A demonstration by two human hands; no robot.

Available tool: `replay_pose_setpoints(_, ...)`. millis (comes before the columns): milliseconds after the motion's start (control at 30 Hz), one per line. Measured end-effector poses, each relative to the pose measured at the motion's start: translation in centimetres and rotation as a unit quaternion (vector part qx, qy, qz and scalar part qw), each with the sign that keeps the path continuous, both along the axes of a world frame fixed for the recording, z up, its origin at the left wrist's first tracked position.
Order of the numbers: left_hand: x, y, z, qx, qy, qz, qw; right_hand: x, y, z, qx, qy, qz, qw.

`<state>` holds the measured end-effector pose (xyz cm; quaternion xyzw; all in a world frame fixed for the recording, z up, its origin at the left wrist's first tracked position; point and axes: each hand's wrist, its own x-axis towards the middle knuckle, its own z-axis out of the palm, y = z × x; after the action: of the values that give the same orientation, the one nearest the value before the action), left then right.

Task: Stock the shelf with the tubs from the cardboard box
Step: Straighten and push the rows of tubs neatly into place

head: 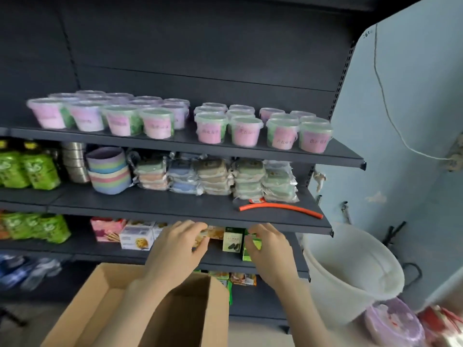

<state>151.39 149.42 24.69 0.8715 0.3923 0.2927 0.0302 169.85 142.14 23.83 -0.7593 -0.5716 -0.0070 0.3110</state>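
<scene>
Facing the person, a dark grey shelving unit [200, 58] fills most of the view. It has several levels, one above another.

An open cardboard box [190, 309] stands on the floor below the person's forearms, directly in front of the unit. A white bucket [350, 271] stands on the floor to the right of the box, beside the end of the unit.

The tubs [246, 132] are on the top shelf [175, 144]. They are pink and green, have clear lids, and stand upright in two groups with a gap between the groups. The left group is several rows deep; the right group reaches the right end of the shelf.

An orange tube [280, 207] lies near the front right edge of the middle shelf [150, 206].

Both hands are at the third shelf [100, 249], under the front lip of the middle shelf.

- Left hand [172, 254]: palm down, fingers [200, 246] curled onto a yellow packet [213, 232] and gripping it. The image is blurred at this point.
- Right hand [271, 251]: fingers [253, 236] curled round the top of a green carton [250, 249], which is tilted.

A green-and-white carton [233, 240] stands upright between the two hands.
</scene>
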Motion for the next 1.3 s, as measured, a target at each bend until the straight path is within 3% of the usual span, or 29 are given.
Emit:
replay_pose_setpoints(333,-17.3,9.5,5.0,0.09,-0.013,0.066,0.994,-16.0,12.3,5.3,0.08,-0.036,0.092,0.992)
replay_pose_setpoints(600,-29.6,21.8,7.8,0.085,0.006,0.061,0.994,-27.8,24.8,7.7,0.078,-0.012,0.09,0.993)
replay_pose_setpoints(967,-30.9,39.3,14.4,0.071,-0.116,0.021,0.991,-30.4,41.0,15.6,0.129,-0.053,0.063,0.988)
replay_pose_setpoints(1300,-29.1,56.6,16.0,0.016,-0.093,0.051,0.994,-27.9,57.2,18.1,0.063,-0.04,0.057,0.996)
